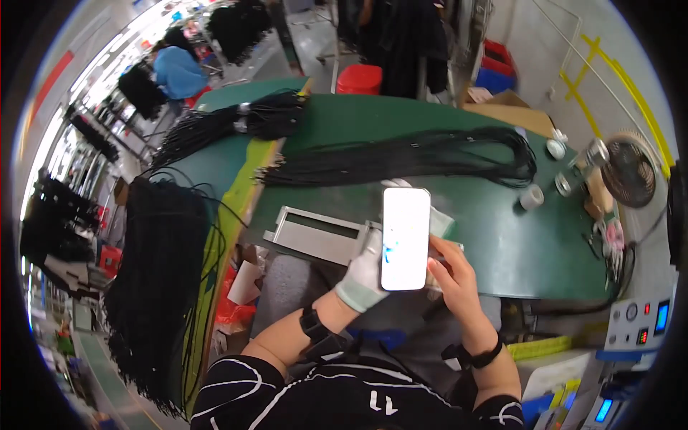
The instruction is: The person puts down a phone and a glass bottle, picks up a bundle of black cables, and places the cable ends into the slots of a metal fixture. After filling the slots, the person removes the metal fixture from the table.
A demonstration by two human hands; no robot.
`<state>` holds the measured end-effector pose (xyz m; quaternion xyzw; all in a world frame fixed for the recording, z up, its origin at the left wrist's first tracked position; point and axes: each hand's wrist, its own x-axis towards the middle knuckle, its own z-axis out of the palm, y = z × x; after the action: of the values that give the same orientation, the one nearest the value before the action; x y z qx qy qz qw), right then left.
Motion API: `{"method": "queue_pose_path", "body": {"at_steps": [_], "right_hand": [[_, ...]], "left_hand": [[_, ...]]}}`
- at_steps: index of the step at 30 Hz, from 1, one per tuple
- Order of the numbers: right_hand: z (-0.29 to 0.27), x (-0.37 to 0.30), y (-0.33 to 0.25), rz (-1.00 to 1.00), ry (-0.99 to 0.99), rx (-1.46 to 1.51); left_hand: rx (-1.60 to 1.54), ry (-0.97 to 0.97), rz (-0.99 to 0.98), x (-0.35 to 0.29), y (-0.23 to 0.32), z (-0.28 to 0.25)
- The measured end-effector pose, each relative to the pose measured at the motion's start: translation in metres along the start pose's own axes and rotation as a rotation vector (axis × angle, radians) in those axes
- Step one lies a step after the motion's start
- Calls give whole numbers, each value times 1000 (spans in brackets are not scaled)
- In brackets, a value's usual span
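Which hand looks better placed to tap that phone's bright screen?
Probably the right hand: it is bare and sits at the right edge of the phone. The left hand is gloved and looks partly hidden behind the phone.

Bright indoor light here, lamps (51, 150) glaring white up the left side! And the phone (405, 240) burns out, its screen almost solid white. Soft light across the table (502, 265), while the black cords (430, 161) read very dark, strands merging. Blue glow from a display (662, 316) at right. Out wide, lines bow hard, far shapes blur, corners drop to black.
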<state>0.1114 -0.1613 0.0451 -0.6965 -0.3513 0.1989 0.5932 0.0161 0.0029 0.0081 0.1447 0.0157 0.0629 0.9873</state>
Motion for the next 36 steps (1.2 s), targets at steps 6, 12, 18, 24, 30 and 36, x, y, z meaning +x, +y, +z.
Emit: {"method": "queue_pose_path", "body": {"at_steps": [6,12,18,24,30,36], "right_hand": [[-12,-10,17,-42,41,66],[14,-20,19,-3,34,-12],[-22,-30,38,12,243,104],[-117,-36,67,146,490,-328],[-257,-54,77,458,634,-943],[-311,7,117,751,788,-1070]], "left_hand": [[-111,-82,-100,6,-17,-3],[298,-91,73,3,-38,15],[393,-123,-52,26,-72,34],[575,-285,-22,3,-13,12],[661,-192,-92,-6,6,11],[898,-50,23,-12,21,-2]]}}
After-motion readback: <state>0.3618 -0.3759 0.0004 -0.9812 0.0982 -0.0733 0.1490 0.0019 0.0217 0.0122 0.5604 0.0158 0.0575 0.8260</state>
